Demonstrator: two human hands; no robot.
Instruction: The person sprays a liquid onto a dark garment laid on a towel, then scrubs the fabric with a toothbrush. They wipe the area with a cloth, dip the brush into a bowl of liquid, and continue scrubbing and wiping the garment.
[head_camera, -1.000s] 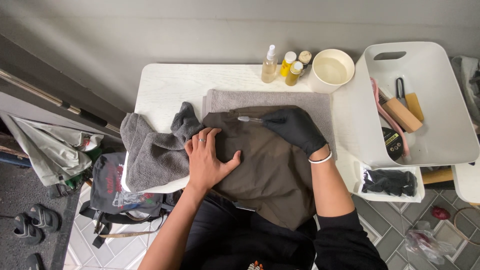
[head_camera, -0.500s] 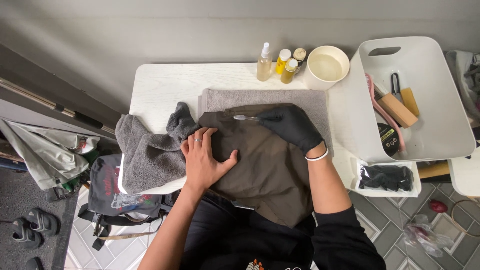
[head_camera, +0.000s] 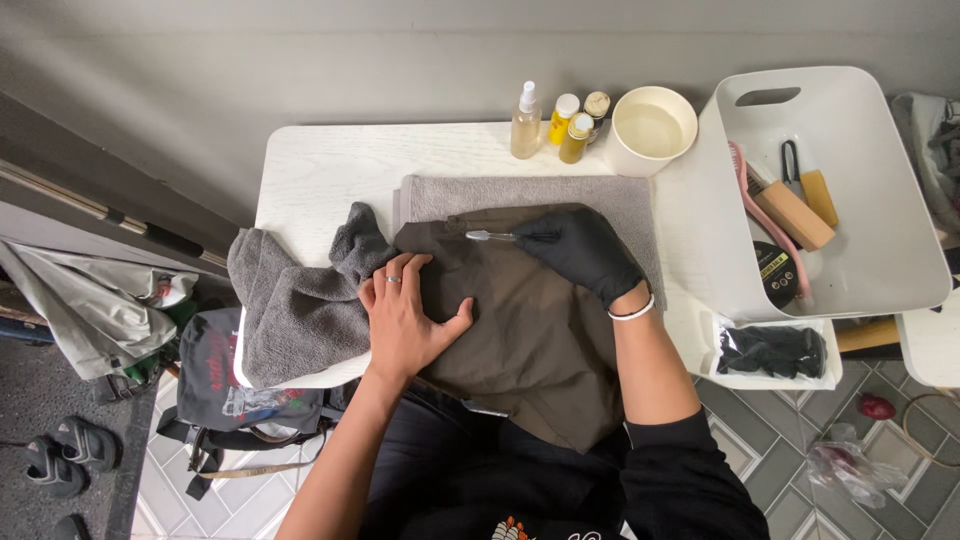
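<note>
A dark brown garment (head_camera: 530, 330) lies spread over a grey towel (head_camera: 520, 195) on a small white table (head_camera: 330, 170). My left hand (head_camera: 405, 315), bare with a ring, presses flat on the garment's left part. My right hand (head_camera: 580, 250) wears a black glove and grips a small clear-handled brush (head_camera: 485, 236), whose head rests on the garment's upper left edge. A crumpled grey cloth (head_camera: 300, 300) sits just left of my left hand.
A spray bottle (head_camera: 526, 122), two small yellow bottles (head_camera: 570, 125) and a cream bowl (head_camera: 650, 128) stand at the table's back. A white bin (head_camera: 860, 270) with brushes and a tin is at right, with a box of black gloves (head_camera: 772, 350) below. Bags and shoes lie on the floor at left.
Both hands stay on the garment in much the same places. The view has shifted slightly; the brush remains at the garment's upper left edge.
</note>
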